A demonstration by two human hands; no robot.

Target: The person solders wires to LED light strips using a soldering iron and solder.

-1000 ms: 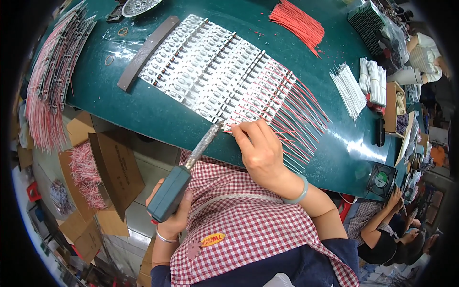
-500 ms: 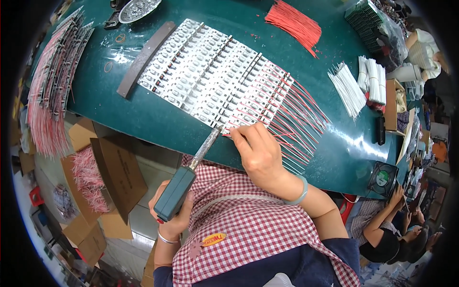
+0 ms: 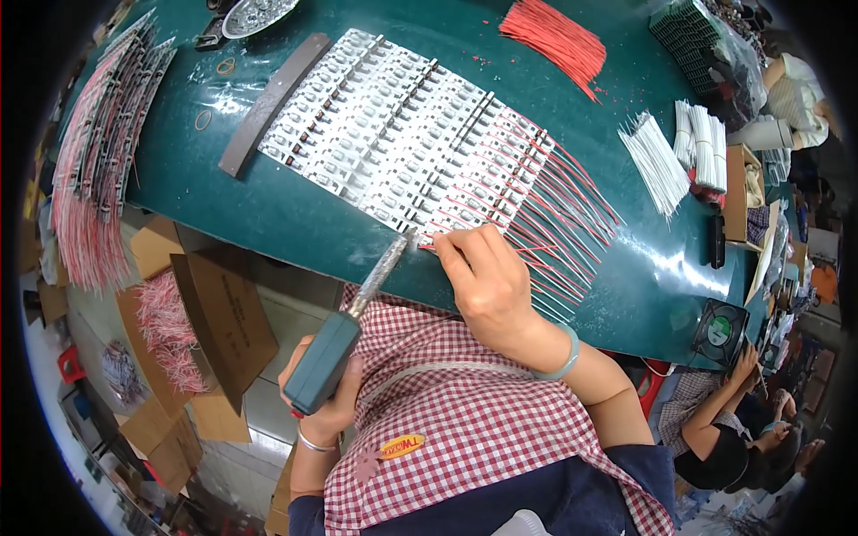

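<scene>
A dark green soldering iron (image 3: pixel 323 364) is gripped in my left hand (image 3: pixel 338 404). Its silvery shaft slants up and away, with the tip at the near corner of a panel of white circuit boards (image 3: pixel 366 134). At that same corner, the thumb and fingers of my right hand (image 3: pixel 493 290) are pinched together on a thin red wire (image 3: pixel 427 247), most of it hidden by the hand. Red and white wires (image 3: pixel 581 223) fan out to the right from the panel's right-hand strips. The exact contact between tip and board is too small to make out.
A dark bar (image 3: pixel 273 107) lies along the panel's left edge. Wired strips (image 3: pixel 107 143) are stacked at the far left. Red wires (image 3: pixel 554 40) and white wires (image 3: pixel 654 165) lie farther back. A small fan (image 3: pixel 718 332) stands at right, near a co-worker's hands (image 3: pixel 744 364). Cardboard boxes sit below left.
Little differs. The panel and my right hand appear slightly higher in the picture, and the soldering iron has shifted a touch to the left. Both hands keep their holds.
</scene>
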